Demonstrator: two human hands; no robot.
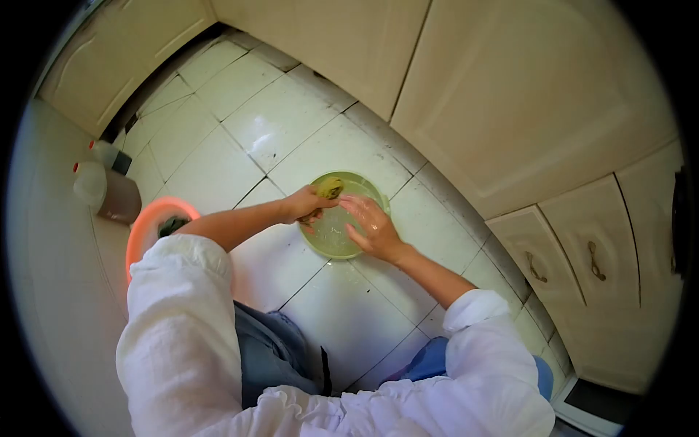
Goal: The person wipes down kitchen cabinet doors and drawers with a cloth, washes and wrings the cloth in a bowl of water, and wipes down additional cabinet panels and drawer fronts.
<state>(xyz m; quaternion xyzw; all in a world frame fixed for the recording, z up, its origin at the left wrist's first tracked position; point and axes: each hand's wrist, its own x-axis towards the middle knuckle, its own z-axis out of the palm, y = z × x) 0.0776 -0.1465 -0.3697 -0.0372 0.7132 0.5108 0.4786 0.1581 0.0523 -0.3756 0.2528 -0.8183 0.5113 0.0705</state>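
A green basin with water in it stands on the tiled floor in front of me. My left hand is closed around a bunched yellow-green cloth over the basin's left side. Over the right side of the same basin is my right hand, wet, with its fingers apart and nothing in it. Its fingertips point toward the cloth, with a small gap between them.
An orange-pink basin holding a dark item is at the left beside my forearm. Two plastic jugs with red caps, the larger one in front, stand by the left wall. Beige cabinets line the back and right.
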